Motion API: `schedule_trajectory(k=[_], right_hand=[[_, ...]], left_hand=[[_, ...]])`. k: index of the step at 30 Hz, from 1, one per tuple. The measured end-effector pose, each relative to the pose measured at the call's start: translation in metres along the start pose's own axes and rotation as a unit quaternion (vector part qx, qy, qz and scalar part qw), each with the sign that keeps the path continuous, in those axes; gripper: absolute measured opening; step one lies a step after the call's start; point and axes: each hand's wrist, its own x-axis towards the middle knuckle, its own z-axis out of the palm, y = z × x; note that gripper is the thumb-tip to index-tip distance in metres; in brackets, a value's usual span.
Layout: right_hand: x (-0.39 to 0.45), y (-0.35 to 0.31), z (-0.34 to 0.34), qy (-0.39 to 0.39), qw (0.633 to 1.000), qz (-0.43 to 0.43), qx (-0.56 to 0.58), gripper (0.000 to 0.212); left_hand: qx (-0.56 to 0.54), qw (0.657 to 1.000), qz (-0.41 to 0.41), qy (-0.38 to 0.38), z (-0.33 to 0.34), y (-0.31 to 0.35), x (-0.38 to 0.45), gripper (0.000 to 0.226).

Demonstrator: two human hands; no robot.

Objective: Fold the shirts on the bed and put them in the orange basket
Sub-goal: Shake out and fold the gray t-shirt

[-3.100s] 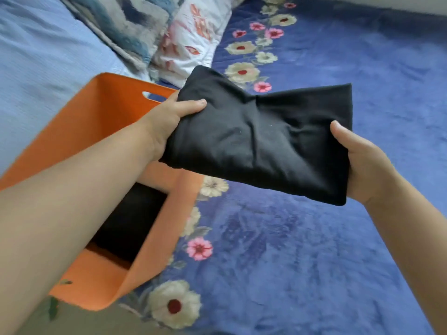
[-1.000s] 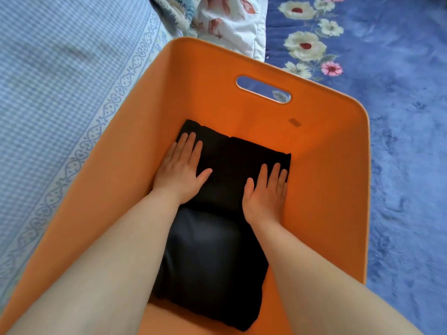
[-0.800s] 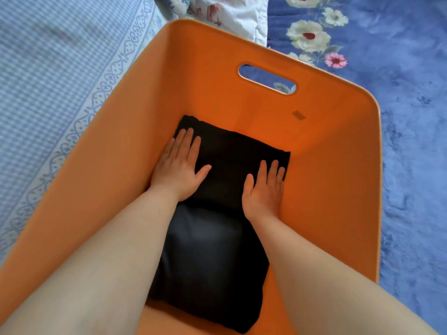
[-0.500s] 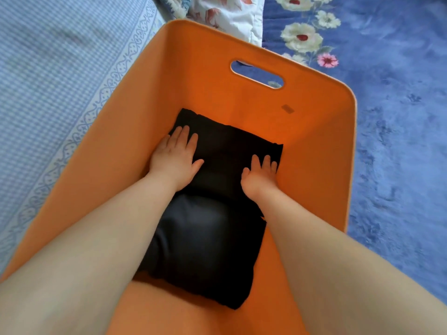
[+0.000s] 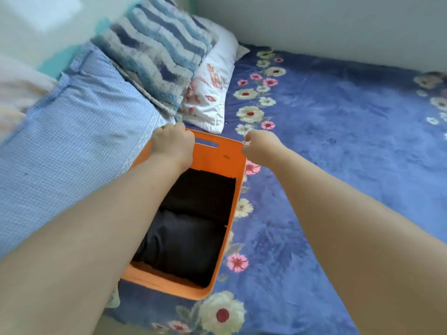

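Observation:
The orange basket (image 5: pixel 219 157) stands on the blue flowered bedspread (image 5: pixel 338 146). Two folded dark shirts lie inside it: a black shirt (image 5: pixel 205 192) toward the far end and a darker navy-black shirt (image 5: pixel 183 247) nearer me. My left hand (image 5: pixel 173 143) grips the far rim of the basket at its left corner, fingers curled over the edge. At the far right corner, my right hand (image 5: pixel 260 145) curls its fingers on the rim. My left forearm covers the basket's left wall.
A light blue checked pillow (image 5: pixel 72 131) lies left of the basket. A fluffy blue-and-white striped cushion (image 5: pixel 159 54) and a white flowered pillow (image 5: pixel 210 88) lean behind it. A pale wall runs along the back. Open bedspread stretches to the right.
Both hands have left the folded shirt they were pressing down and now hold the basket's far rim. The view has pulled back and up, showing the pillows and bed.

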Motion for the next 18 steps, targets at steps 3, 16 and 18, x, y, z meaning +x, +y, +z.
schedule_trajectory(k=[3, 16, 18], right_hand=[[-0.045, 0.026, -0.054, 0.064, 0.998, -0.029, -0.007, 0.038], [-0.316, 0.247, -0.259, 0.252, 0.967, 0.005, -0.035, 0.036], [-0.356, 0.277, -0.280, 0.273, 0.961, 0.014, -0.023, 0.037]], left_hand=[[-0.019, 0.999, -0.015, 0.022, -0.073, 0.031, -0.015, 0.033], [-0.102, 0.977, 0.093, 0.161, -0.370, 0.241, -0.141, 0.027], [-0.108, 0.971, 0.109, 0.182, -0.407, 0.271, -0.161, 0.028]])
